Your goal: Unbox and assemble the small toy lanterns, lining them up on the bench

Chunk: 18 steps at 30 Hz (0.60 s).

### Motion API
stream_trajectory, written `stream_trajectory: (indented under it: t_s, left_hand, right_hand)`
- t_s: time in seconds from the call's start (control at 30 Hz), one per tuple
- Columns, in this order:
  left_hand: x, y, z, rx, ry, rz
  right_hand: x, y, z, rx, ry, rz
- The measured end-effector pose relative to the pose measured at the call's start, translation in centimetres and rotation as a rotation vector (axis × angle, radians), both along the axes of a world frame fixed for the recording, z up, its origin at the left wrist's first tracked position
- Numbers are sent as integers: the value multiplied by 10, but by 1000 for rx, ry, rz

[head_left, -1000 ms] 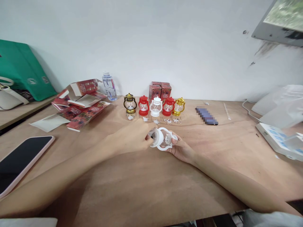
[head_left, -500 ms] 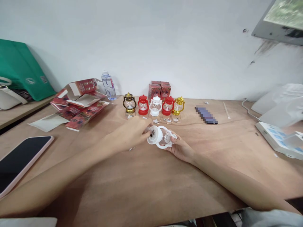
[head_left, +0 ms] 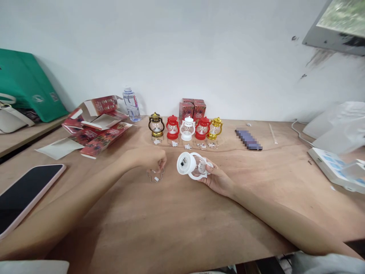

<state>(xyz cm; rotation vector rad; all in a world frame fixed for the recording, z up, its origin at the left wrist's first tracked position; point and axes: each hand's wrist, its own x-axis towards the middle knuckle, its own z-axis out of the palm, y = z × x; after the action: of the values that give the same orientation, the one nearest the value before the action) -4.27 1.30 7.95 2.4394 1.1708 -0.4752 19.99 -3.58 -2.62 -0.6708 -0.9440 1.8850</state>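
Mid-bench (head_left: 182,220), the right hand (head_left: 217,179) grips one tilted white lantern (head_left: 195,166); the left hand (head_left: 156,160), fingers curled, covers part of one wire set (head_left: 155,177), its hold unclear. Toward the back edge stand five lanterns (head_left: 187,129), then four boxes (head_left: 186,111).

A black-screened phone in a pink case (head_left: 30,196) lies flat at the left of the wooden table (head_left: 185,228). Beyond it, a green bag (head_left: 27,85) leans behind a cream handbag (head_left: 11,120). A clear, blue-tinted plastic bottle (head_left: 131,105) stands upright by the pale wall (head_left: 159,49). To the right, a slim whitish strip (head_left: 273,133) lies near a white-and-blue power strip (head_left: 339,171).
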Motion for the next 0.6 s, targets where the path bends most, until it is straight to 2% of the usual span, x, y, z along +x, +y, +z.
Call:
stream_trajectory:
  t_s: [0.07,0.13,0.27,0.37,0.5,0.6]
  left_hand:
    - [0,3,-4,-58,-1,12]
    - [1,5,-7,-48,7,8]
    - [1,5,-6,76,22,-27]
    - [-1,5,-5,159,110,-20]
    - [-3,6,-4,122,299,86]
    - [-6,8,-4,70,358,190]
  right_hand:
    - [0,0,0,4,-5,9]
    - [0,0,1,4,-7,13]
    - [-1,-1,3,-16,-4,-6]
    - [-1,-1,3,-17,-5,-5]
    - [-1,-1,2,-14,0,-8]
    - [-1,-1,2,-11,-2,-8]
